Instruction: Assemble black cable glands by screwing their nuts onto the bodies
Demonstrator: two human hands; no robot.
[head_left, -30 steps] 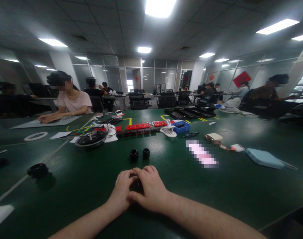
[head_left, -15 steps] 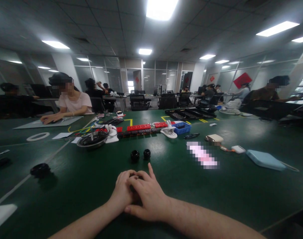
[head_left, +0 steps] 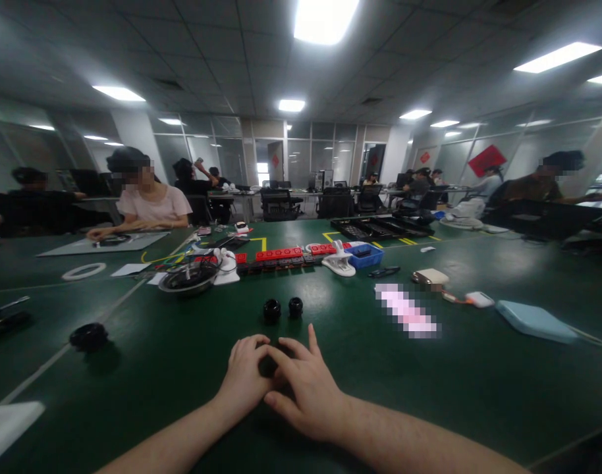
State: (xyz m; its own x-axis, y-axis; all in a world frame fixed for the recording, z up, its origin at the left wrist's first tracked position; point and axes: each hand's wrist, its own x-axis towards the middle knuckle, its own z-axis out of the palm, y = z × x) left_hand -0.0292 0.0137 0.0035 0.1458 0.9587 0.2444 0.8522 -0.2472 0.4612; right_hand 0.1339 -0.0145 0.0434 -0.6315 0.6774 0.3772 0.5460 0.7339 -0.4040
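My left hand (head_left: 246, 375) and my right hand (head_left: 313, 395) meet low in the middle of the view, above the green table (head_left: 380, 388). The right fingers are spread, one pointing forward, and overlap the left fingertips. Nothing shows in the right hand. The left fingers curl, partly hidden behind the right ones, so whether they hold anything cannot be made out. Just beyond the fingertips stand two small black round parts, one on the left (head_left: 272, 311) and one on the right (head_left: 296, 307). A larger black round part (head_left: 88, 336) lies farther left.
Across the table are a metal bowl (head_left: 188, 280), red blocks (head_left: 280, 254), a white stand (head_left: 339, 261) and a blue basket (head_left: 365, 255). To the right lie a blurred pink item (head_left: 407, 311) and a light blue case (head_left: 535, 321). A person (head_left: 150, 201) sits at the far left.
My hands have moved slightly apart, the right one shifting right with its fingers more spread. The whole scene sits a little farther right in view. The seated person's arms have shifted.
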